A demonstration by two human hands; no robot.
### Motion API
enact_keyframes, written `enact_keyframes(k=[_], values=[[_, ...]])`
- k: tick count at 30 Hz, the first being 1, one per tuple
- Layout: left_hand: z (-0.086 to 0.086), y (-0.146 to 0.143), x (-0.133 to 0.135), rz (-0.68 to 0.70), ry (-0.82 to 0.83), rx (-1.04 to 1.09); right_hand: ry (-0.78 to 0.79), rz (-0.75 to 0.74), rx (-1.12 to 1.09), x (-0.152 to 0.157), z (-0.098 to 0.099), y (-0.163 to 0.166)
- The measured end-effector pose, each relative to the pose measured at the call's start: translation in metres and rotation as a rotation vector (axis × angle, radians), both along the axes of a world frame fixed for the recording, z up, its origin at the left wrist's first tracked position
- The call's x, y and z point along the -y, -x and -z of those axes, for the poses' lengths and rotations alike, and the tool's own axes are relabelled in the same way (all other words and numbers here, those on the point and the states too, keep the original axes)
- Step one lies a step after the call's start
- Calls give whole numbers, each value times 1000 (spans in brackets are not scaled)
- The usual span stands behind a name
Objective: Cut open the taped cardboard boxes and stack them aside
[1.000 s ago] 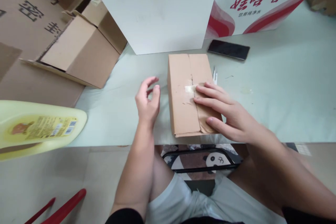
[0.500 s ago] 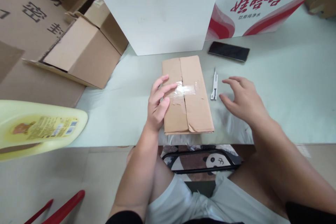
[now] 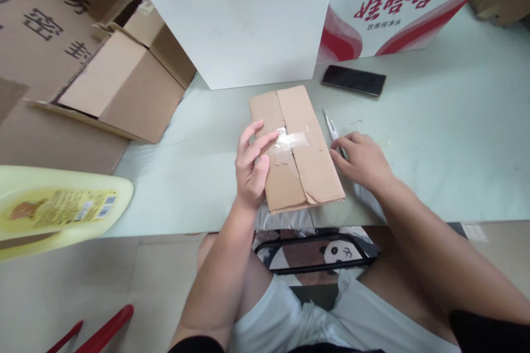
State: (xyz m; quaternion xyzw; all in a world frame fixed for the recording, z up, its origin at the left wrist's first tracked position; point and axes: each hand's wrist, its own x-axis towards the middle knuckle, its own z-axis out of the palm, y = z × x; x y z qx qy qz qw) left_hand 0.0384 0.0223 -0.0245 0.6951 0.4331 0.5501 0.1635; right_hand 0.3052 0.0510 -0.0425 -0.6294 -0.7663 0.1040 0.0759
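Observation:
A small brown cardboard box (image 3: 317, 168) lies flat, with clear tape across its middle seam. My left hand (image 3: 252, 168) grips its left side, fingers on the top face and part of the hand hidden by the edge. Just right of the box is a slim silver utility knife (image 3: 331, 126), its tip pointing away from me. My right hand (image 3: 362, 159) is closed round the near end of the knife with thumb and fingers, which cover most of the handle.
A black phone (image 3: 354, 80) lies beyond the knife on the pale green cloth (image 3: 447, 138). White cartons (image 3: 248, 33) stand at the back. Open cardboard boxes (image 3: 124, 83) are at the left, near a yellow bottle (image 3: 62, 207). The table's front edge runs close to the box.
My right hand has moved left onto the utility knife and closed on its handle, and the knife has tilted. The box has turned slightly under my left hand.

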Motion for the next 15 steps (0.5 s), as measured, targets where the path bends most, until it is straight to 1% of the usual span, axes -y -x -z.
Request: enact_keyframes(k=[3, 6, 8, 11, 13, 15], values=[[1, -5, 2, -9, -17, 5, -16, 95, -33, -4, 2, -4], [1, -9, 3, -21, -35, -5, -119, 196, -208, -7, -5, -9], [1, -11, 3, -30, -45, -10, -209, 287, -384, -6, -16, -11], [1, -13, 3, -27, -64, -8, -288, 438, -684, -1, -37, -8], [1, -14, 3, -26, -70, -10, -364, 447, -944, 1, -47, -5], [1, -14, 3, -30, -71, -19, -461, 377, -1214, 3, -54, -6]])
